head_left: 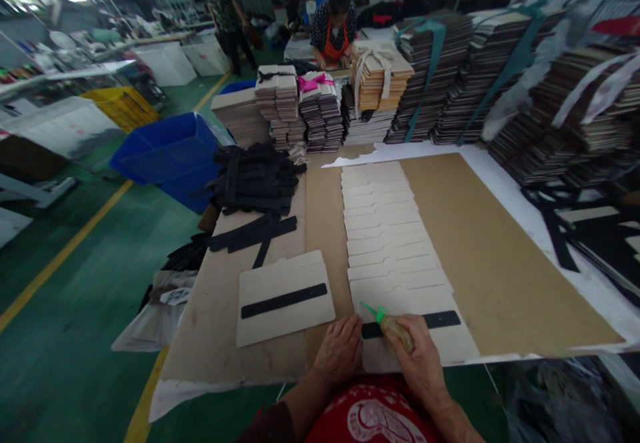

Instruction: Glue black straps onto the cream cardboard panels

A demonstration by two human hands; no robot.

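My right hand (420, 356) is wrapped round a small squeeze bottle (399, 334) of amber-brown content with a green nozzle, probably glue. Its tip points up and left over the nearest overlapping beige boards (400, 296). Under the bottle a black strip (443, 320) lies across the front board, partly covered by the bottle and hand. My left hand (343, 346) lies at that board's left edge, by the strip's left end, fingers stretched forward and close together. To its left is a separate beige board (285, 330) with a black strip (284, 301) across it.
Black strips (257, 180) are heaped at the table's back left, several loose ones in front. Stacks of boards (323, 113) line the back; tied stacks (435, 76) stand farther right. A blue bin (165, 150) is left of the table. A co-worker (335, 26) is beyond the stacks.
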